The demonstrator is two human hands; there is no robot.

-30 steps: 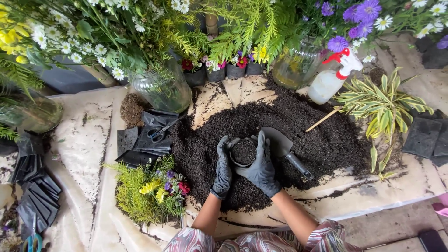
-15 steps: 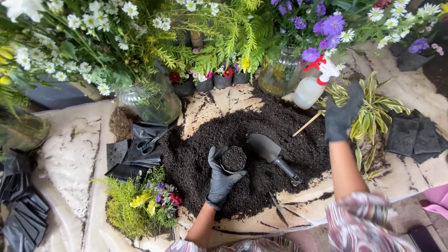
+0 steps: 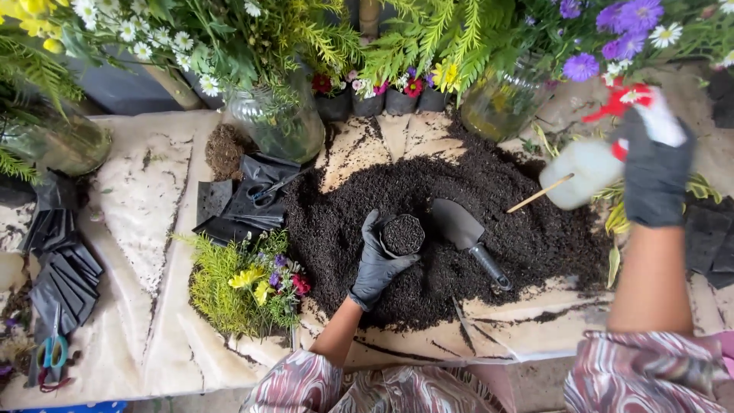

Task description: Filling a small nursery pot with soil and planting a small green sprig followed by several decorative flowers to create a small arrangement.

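My left hand (image 3: 376, 261), in a black glove, grips a small black pot (image 3: 402, 234) filled with dark soil, held over the big soil pile (image 3: 428, 222). My right hand (image 3: 654, 170), also gloved, is closed around the neck of a white spray bottle (image 3: 587, 170) with a red trigger, lifted above the right edge of the soil. A small grey trowel (image 3: 466, 232) lies on the soil just right of the pot. A thin wooden stick (image 3: 540, 193) lies near the bottle.
Glass vases (image 3: 281, 122) of greenery and flowers line the back. Black plastic pieces with scissors (image 3: 252, 195) lie left of the soil, and a small flower bunch (image 3: 245, 281) sits near the front. More black pots (image 3: 65, 268) and teal scissors (image 3: 52, 353) lie far left.
My right hand left the pot, reached to the spray bottle at the back right and has lifted it toward the soil. The left hand keeps holding the pot.
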